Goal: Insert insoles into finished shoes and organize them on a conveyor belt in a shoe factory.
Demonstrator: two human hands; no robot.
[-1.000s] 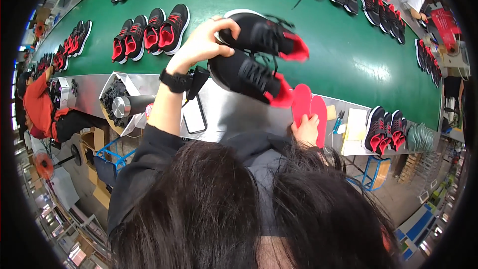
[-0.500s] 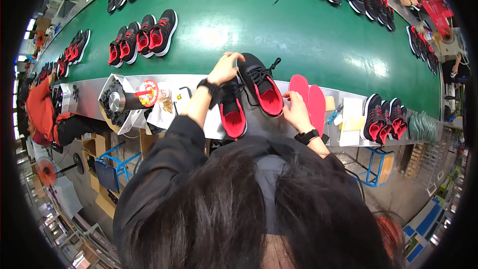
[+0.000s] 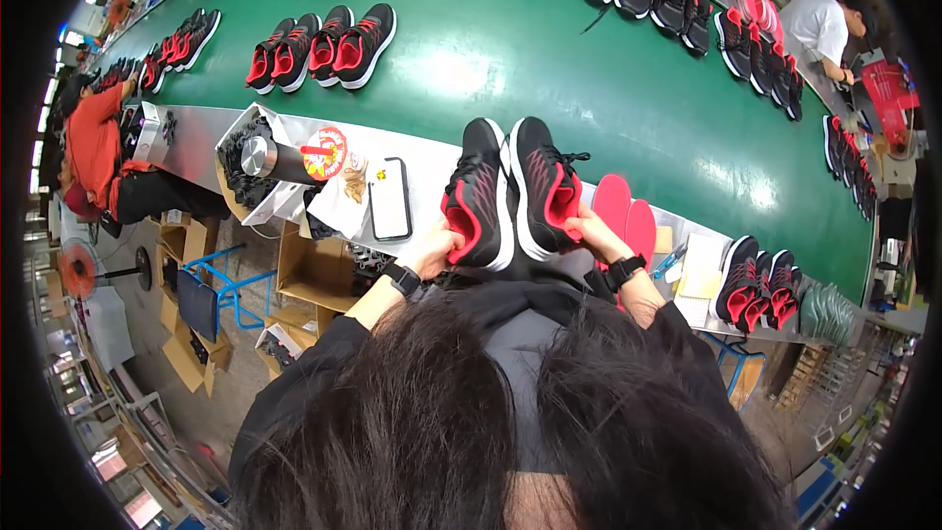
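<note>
Black-and-red shoes, left shoe and right shoe, stand side by side, toes away, each heel gripped by closed fingers of the left hand and right hand, squaring the pair at the bench edge.

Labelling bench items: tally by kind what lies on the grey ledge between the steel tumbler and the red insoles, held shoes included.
Black-and-red sneakers, one in each hand: 2
Red foam insoles: 2
Black smartphone: 1
Steel tumbler: 1
Total: 6

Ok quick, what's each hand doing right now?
Left hand: closed on the heel of the left black and red shoe.
Right hand: closed on the heel of the right black and red shoe.
</note>
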